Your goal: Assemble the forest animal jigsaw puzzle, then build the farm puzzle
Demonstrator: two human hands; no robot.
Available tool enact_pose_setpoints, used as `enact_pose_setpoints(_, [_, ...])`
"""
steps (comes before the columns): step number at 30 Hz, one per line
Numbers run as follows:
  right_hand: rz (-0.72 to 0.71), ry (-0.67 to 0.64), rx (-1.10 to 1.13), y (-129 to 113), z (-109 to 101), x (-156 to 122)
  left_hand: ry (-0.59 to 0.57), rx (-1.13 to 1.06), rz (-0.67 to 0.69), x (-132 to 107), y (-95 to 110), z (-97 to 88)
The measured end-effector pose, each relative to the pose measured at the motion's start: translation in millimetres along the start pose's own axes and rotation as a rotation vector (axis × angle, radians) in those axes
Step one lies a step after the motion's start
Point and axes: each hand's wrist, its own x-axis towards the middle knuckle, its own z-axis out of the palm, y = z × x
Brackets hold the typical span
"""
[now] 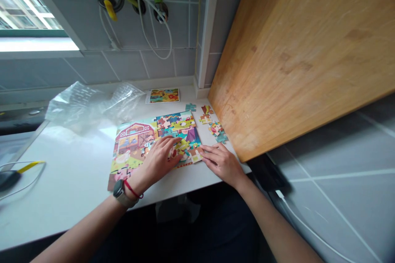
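A colourful jigsaw puzzle (140, 139) with a red barn lies on the white counter (68, 181). My left hand (160, 158) rests flat on its lower right part, fingers stretched out over the pieces. My right hand (220, 161) lies at the puzzle's lower right corner, fingers extended and pressing a pale puzzle piece (196, 156) against the edge. Several loose pieces (214, 125) lie to the right of the puzzle, and one teal piece (190, 107) sits above it.
A small reference picture card (163, 95) lies near the tiled wall. A crumpled clear plastic bag (89, 104) sits at the back left. A large wooden board (296, 49) leans over the counter's right side. Cables (21, 170) lie at the far left.
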Motion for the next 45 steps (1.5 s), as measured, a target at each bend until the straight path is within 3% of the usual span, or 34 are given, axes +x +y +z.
enact_pose_setpoints(10, [-0.005, 0.003, 0.0, 2.0, 1.1, -1.1, -0.006, -0.069, 0.051, 10.1, 5.7, -3.4])
enact_pose_setpoints(21, [-0.002, -0.011, 0.005, 1.5, 0.3, -0.5, -0.093, -0.196, 0.133, -0.1, 2.7, -8.5])
enact_pose_setpoints(36, [0.016, 0.005, 0.021, 1.6, 1.6, -1.0, -0.083, -0.043, 0.176, -7.2, -4.8, -7.5])
enact_pose_setpoints(40, [0.001, 0.002, 0.008, 1.7, 1.4, -0.8, -0.108, -0.034, 0.208, 17.8, 12.9, -13.5])
enact_pose_setpoints(45, [-0.012, 0.064, -0.037, 4.3, 3.2, -2.6, -0.249, -0.068, 0.252, 94.5, 41.7, 1.7])
